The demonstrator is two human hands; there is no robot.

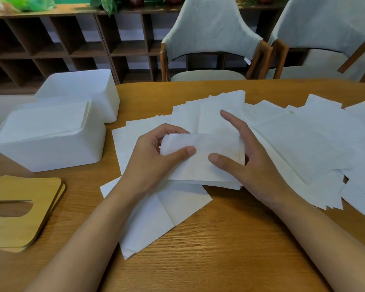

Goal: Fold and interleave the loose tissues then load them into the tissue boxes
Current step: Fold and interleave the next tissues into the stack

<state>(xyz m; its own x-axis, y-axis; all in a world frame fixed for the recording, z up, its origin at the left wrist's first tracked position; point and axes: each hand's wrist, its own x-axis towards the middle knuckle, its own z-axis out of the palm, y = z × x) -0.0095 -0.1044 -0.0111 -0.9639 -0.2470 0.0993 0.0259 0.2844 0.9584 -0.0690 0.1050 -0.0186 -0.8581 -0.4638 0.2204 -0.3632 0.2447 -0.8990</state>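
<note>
A stack of folded white tissues (200, 165) lies at the middle of the wooden table (219, 239). My left hand (156, 157) pinches the top tissue's left end between thumb and curled fingers. My right hand (249, 157) rests on the stack's right side, thumb pressing the top tissue and fingers spread. Several loose tissues (303, 140) are spread flat over the right half of the table, and one unfolded tissue (162, 216) lies under my left wrist. Two white tissue boxes stand at the left: the near box (51, 148) holds tissues up to its rim, the far box (80, 89) is behind it.
Two wooden lids (19, 211) with an oval slot lie stacked at the table's left front. Two grey chairs (211, 39) stand behind the table. A dark cubby shelf (51, 39) runs along the back wall.
</note>
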